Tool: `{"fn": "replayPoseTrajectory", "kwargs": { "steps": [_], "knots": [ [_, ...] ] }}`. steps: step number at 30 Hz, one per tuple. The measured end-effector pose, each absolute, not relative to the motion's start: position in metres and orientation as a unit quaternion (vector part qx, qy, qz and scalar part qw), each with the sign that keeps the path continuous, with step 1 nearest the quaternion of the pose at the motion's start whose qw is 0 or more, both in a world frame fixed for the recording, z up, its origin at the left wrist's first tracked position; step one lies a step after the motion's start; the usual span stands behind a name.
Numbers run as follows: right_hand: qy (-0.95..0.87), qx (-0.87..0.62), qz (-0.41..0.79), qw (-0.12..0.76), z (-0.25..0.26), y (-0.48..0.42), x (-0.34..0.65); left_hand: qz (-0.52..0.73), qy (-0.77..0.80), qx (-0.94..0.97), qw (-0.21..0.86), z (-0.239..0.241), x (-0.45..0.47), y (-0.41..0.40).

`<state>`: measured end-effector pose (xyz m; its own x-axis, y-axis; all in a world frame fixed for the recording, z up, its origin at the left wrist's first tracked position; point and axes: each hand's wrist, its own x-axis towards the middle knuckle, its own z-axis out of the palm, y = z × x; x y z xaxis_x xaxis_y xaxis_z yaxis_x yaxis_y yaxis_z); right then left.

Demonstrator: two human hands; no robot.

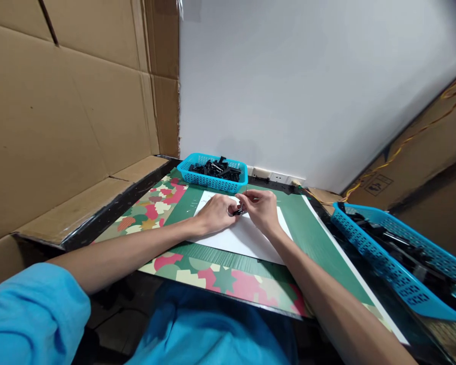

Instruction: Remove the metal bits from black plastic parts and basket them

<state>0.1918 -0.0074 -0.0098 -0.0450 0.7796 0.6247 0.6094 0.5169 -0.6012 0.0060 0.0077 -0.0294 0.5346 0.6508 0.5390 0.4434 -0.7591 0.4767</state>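
Left hand (216,214) holds a small black part (236,213), right hand (264,208) close by, grip unclear; likely fine two-handed work, calling next for steadiness

a plain pale wall (307,86) rises from twelve to two o'clock, with white sockets (278,177) along its foot. tall brown cardboard (68,101) stands at ten, yellow wires (388,163) run toward three, and dim floor (116,327) shows past seven.

No words or numbers can be read; a framed dark sign (379,184), unclear in detail, marks the cardboard (421,152) at three o'clock.
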Motion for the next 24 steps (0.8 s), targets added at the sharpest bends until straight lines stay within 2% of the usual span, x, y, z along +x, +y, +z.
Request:
{"fn": "replayPoseTrajectory", "kwargs": {
  "steps": [9, 16, 19, 24],
  "knots": [
    [-0.724, -0.486, 0.125, 0.474, -0.0104, -0.0044, 0.1940, 0.361, 0.311, 0.871, 0.118, -0.0303, 0.0056, 0.0054],
    [-0.733, -0.476, 0.103, 0.474, -0.0107, -0.0075, 0.1926, 0.364, 0.311, 0.869, 0.124, -0.0296, 0.0052, 0.0054],
    [-0.729, -0.472, 0.102, 0.485, -0.0135, -0.0078, 0.1916, 0.356, 0.317, 0.870, 0.124, -0.0284, 0.0051, 0.0051],
    [-0.690, -0.452, 0.172, 0.538, -0.0160, -0.0029, 0.1953, 0.356, 0.319, 0.869, 0.125, -0.0282, 0.0056, 0.0052]
  ]
}}
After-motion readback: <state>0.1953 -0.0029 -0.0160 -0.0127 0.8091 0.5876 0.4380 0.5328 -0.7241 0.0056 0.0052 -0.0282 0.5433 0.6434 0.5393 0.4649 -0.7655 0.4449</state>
